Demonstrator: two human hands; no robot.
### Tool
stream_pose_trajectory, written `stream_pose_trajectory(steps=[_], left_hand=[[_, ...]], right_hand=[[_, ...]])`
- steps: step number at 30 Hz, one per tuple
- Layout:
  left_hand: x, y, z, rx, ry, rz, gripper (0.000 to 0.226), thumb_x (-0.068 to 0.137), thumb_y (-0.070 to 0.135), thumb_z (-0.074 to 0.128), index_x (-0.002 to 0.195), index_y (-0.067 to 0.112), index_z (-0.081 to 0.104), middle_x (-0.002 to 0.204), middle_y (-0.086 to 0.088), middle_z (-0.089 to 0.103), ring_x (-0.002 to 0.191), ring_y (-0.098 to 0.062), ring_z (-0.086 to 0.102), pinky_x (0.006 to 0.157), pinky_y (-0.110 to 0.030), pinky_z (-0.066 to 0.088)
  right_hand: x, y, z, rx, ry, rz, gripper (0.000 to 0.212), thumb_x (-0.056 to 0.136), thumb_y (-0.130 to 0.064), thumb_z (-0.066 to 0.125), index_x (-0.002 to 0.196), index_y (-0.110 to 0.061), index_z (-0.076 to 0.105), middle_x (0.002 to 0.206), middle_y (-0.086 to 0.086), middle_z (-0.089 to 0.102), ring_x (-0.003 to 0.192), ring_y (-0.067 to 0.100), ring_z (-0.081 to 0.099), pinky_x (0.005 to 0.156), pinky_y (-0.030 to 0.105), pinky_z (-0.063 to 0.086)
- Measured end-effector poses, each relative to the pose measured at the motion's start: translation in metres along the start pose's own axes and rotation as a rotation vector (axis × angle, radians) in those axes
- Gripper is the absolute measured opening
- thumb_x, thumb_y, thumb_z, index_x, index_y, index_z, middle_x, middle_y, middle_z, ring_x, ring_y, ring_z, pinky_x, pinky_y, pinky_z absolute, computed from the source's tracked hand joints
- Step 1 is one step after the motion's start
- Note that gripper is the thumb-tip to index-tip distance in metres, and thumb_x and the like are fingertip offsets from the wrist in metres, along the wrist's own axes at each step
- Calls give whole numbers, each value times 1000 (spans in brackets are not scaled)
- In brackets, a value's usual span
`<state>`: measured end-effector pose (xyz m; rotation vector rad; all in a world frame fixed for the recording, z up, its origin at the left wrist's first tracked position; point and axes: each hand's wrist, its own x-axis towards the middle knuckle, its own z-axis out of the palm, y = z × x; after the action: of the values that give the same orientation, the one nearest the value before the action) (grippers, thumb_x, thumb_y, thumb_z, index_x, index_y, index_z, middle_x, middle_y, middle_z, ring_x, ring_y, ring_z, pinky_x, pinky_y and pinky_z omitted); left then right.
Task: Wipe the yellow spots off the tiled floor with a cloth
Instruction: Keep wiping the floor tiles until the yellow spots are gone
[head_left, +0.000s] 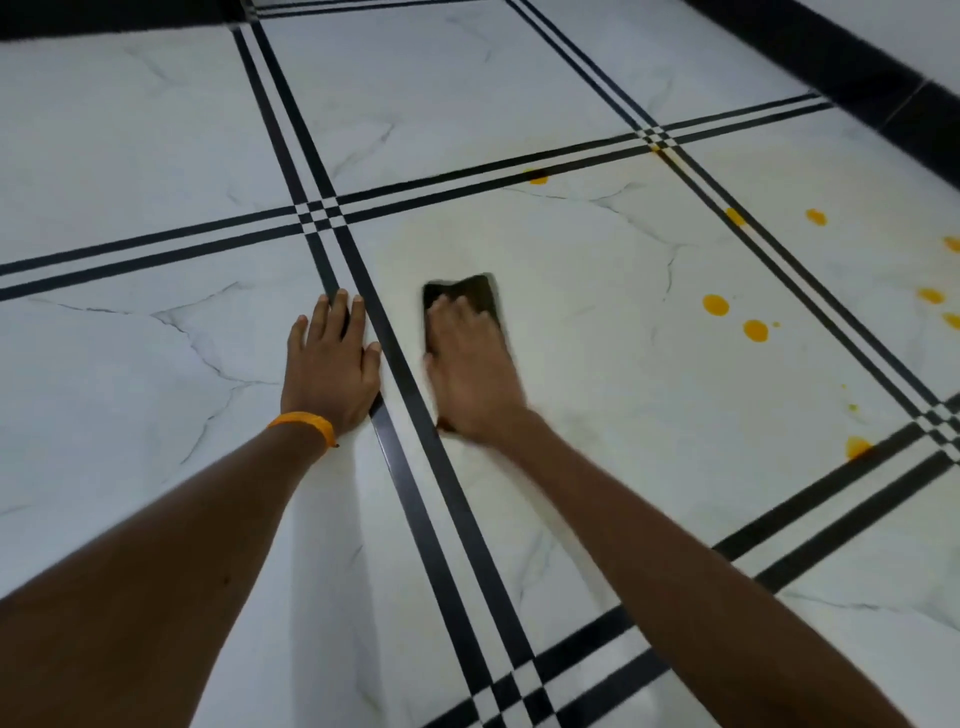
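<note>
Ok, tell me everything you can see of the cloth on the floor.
The cloth is dark, nearly black, roughly rectangular, lying flat on a white marble-look tile just right of the black stripes. The right hand presses flat on it, covering most; only its far end and a sliver by the wrist show. Blur hides its texture.

Left grip (332, 364), bare hand: flat on tiled floor (156, 166), palm down, fingers straight, fingertips over one line of black double stripe (464, 519). Orange wristband (306, 423) on its wrist.

Right grip (467, 374), bare hand, motion-blurred: palm down, pressing dark cloth (470, 291) onto white marble-look tile just beyond stripe. Cloth's far edge shows past fingertips.

Yellow spots (716, 304): right of cloth, well apart from it, scattered over same tile and neighbouring tile; a few lie on stripes.

Black skirting (857, 73) along far right edge.
</note>
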<state>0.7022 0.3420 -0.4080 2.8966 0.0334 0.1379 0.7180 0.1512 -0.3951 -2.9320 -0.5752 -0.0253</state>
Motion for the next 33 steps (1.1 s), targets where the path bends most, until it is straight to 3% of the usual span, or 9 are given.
stream_pose_trajectory(steps=[3, 9, 14, 16, 20, 22, 25, 26, 33], left_hand=[[-1, 0, -3, 9, -10, -8, 59, 105, 33, 31, 157, 9, 19, 164, -14, 19, 153, -31, 13, 123, -52, 14], [-1, -4, 4, 41, -22, -8, 58, 105, 32, 29, 157, 8, 19, 164, -16, 19, 152, -33, 13, 123, -52, 14], [-6, 35, -3, 142, -106, -139, 62, 104, 32, 28, 156, 2, 14, 165, -18, 14, 152, -35, 9, 122, -54, 11], [-15, 75, -3, 141, -106, -28, 64, 103, 32, 30, 156, 1, 13, 165, -18, 12, 153, -35, 7, 122, -54, 8], [-32, 163, 13, -12, -147, 221, 67, 102, 41, 24, 157, 4, 13, 166, -13, 9, 154, -30, 4, 124, -48, 6], [-24, 190, 22, -50, -164, 221, 67, 105, 41, 28, 158, 3, 11, 167, -12, 7, 154, -28, 2, 125, -46, 4], [-6, 221, 35, -55, -171, 292, 69, 103, 43, 34, 157, 3, 14, 167, -12, 9, 154, -28, 3, 125, -45, 4], [-2, 228, 39, -38, -176, 303, 69, 103, 43, 34, 157, 4, 14, 167, -12, 9, 154, -28, 4, 124, -46, 4], [4, 242, 61, 24, -87, 276, 75, 94, 48, 23, 155, 3, 24, 165, -12, 20, 153, -30, 15, 122, -52, 13]], right_hand=[[-93, 11, -4, 53, -47, -204, 64, 105, -42, 28, 161, -12, 20, 169, 3, 17, 157, 19, 9, 127, 40, 7], [-106, 148, -27, 26, 11, 344, 79, 96, -50, 7, 160, -6, 20, 169, 8, 16, 156, 25, 11, 127, 42, 6], [-182, 118, -19, -4, -73, 59, 66, 105, -47, 14, 162, -13, 11, 170, -1, 6, 157, 15, 0, 127, 40, 5], [-210, 147, -26, 3, -63, 77, 66, 104, -48, 16, 162, -15, 12, 169, -3, 6, 157, 14, 1, 127, 39, 5], [-224, 193, -35, 8, 26, 440, 73, 100, -50, 11, 161, -10, 18, 169, 4, 14, 157, 22, 8, 127, 43, 8], [-228, 175, -34, 11, -2, 318, 70, 101, -48, 14, 161, -12, 15, 169, 2, 11, 157, 21, 5, 127, 41, 5], [-261, 180, -43, 37, -121, -71, 63, 107, -43, 25, 162, -19, 9, 170, -5, 5, 157, 14, -1, 127, 37, 2], [-266, 200, -50, 35, -117, -77, 63, 107, -43, 28, 162, -19, 10, 170, -6, 6, 157, 13, 0, 127, 39, 4], [-222, 347, -58, -8, 85, 684, 75, 99, -49, 15, 159, -4, 18, 167, 14, 19, 155, 29, 14, 126, 49, 12]])
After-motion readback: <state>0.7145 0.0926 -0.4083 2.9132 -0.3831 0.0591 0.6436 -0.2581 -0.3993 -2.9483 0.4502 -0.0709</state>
